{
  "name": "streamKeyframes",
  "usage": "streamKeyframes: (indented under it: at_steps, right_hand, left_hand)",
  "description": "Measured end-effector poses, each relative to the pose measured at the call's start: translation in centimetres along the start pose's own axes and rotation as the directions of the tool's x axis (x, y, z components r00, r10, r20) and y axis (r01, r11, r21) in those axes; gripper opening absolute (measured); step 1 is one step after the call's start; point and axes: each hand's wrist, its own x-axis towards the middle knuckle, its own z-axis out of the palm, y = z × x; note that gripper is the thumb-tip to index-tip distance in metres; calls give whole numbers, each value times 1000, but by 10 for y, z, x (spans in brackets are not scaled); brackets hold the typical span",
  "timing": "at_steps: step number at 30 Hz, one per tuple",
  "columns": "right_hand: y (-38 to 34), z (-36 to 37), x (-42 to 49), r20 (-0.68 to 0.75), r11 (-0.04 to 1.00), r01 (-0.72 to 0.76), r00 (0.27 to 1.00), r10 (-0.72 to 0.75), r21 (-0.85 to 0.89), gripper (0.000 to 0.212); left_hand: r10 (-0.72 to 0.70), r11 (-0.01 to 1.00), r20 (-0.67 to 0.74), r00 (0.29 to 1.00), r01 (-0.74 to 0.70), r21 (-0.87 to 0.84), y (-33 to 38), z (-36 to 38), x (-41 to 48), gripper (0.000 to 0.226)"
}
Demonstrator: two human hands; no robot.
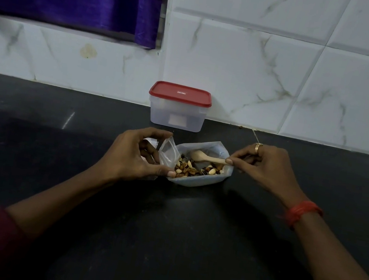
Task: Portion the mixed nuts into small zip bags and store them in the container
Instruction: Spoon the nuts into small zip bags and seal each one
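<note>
Zip bag [168, 152] pinched in my left hand [137, 154], mouth just beside the nuts [188, 169] in their pouch [196, 183] on the counter [187, 237]. Spoon [202, 157] handle pinched in my right hand [268, 170]. Plan: scoop deep, keep bag mouth wide & low, tip slow w/o spills.

Left hand [133, 153] curled, gripping; right hand [266, 167] pinching, palm down.

a black countertop [165, 221] runs back to a tiled wall [260, 79]. on it, at the back by the wall, stands a clear container [176, 117] with its red lid [180, 93] on. just in front lies an open pouch [198, 182] of mixed nuts [188, 169].
</note>
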Motion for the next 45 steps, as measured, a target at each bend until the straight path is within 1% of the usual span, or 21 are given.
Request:
streamKeyframes:
  at_steps: [1, 3, 5, 6, 9, 12, 14, 17, 19, 22, 23, 25, 27, 29, 30, 32, 34, 37, 41, 43, 45]
  right_hand:
    - [-2, -1, 0, -20, 1000, 3, 1000, -3, 22, 11]
    - [-5, -2, -1, -51, 993, 1, 999, 5, 119, 14]
    - [-9, -2, 0, -37, 974, -13, 999, 22, 225, 24]
    - [-9, -1, 1, -23, 969, -15, 1000, 21, 247, 29]
    - [-11, 6, 1, -10, 969, -3, 1000, 6, 245, 31]
    - [-16, 18, -2, -78, 968, 39, 997, -20, 247, 24]
    - [-20, 25, -3, -151, 973, 88, 987, -56, 215, 19]
    - [-26, 26, -2, -243, 979, 162, 961, -129, 122, 18]
    - [-28, 23, -2, -322, 977, 201, 932, -169, 71, 20]
    - [-27, 18, -1, -442, 975, 221, 878, -182, 37, 23]
    - [-26, 16, 0, -467, 971, 237, 858, -211, -2, 24]
    - [-22, 14, 0, -481, 948, 282, 818, -317, -145, 25]
    - [-22, 13, -2, -450, 908, 319, 793, -412, -271, 24]
    - [-24, 14, -2, -356, 882, 355, 817, -453, -309, 23]
    - [-24, 16, -1, -293, 881, 365, 844, -450, -302, 26]
    - [-25, 18, 1, -170, 906, 352, 903, -395, -236, 34]
    - [-23, 18, 2, -90, 925, 337, 930, -356, -177, 40]
    - [-18, 17, 1, -83, 891, 396, 903, -422, -221, 41]
    - [-17, 15, -1, -52, 844, 432, 881, -471, -317, 32]
    - [-18, 15, -1, -33, 839, 407, 894, -447, -361, 28]
    - [-18, 17, -1, -13, 851, 331, 930, -367, -408, 20]
  left_hand:
    - [-2, 1000, 2, 1000, 2, -5, -1, 0, 0, 86]
    - [-3, 1000, 9, 1000, 3, -16, -1, 0, 0, 89]
    - [-2, 1000, 21, 1000, 3, -25, -1, -1, 1, 90]
    - [-1, 1000, 27, 1000, 1, -26, -1, -1, 1, 90]
    - [14, 1000, 43, 999, -13, -24, -2, -2, 1, 89]
    - [21, 999, 36, 999, -20, -29, -3, -1, 1, 87]
    - [35, 999, 26, 999, -34, -12, -3, -1, 1, 83]
    - [73, 997, 9, 997, -74, 32, -3, 0, 1, 82]
    - [80, 996, 10, 997, -81, 43, -3, 0, 0, 82]
    - [99, 992, 6, 995, -99, 73, -6, 1, 0, 79]
    - [101, 991, 0, 995, -101, 84, -7, 1, 0, 78]
    - [99, 992, -4, 995, -98, 79, -8, 2, 0, 77]
    - [92, 994, 22, 995, -93, 50, -8, 1, 1, 77]
    - [85, 996, 51, 995, -87, 37, -9, 2, 2, 77]
    - [82, 996, 57, 995, -84, 39, -9, 2, 2, 77]
    - [83, 996, 52, 995, -85, 36, -9, 3, 1, 76]
    - [89, 996, 46, 995, -90, 29, -7, 4, 1, 76]
    - [96, 995, 55, 994, -97, 18, -7, 3, 0, 76]
    - [98, 995, 62, 993, -99, 14, -7, 4, 0, 77]
    - [97, 995, 70, 993, -98, 18, -8, 4, 0, 78]
    - [91, 996, 76, 993, -92, 18, -9, 4, 0, 77]
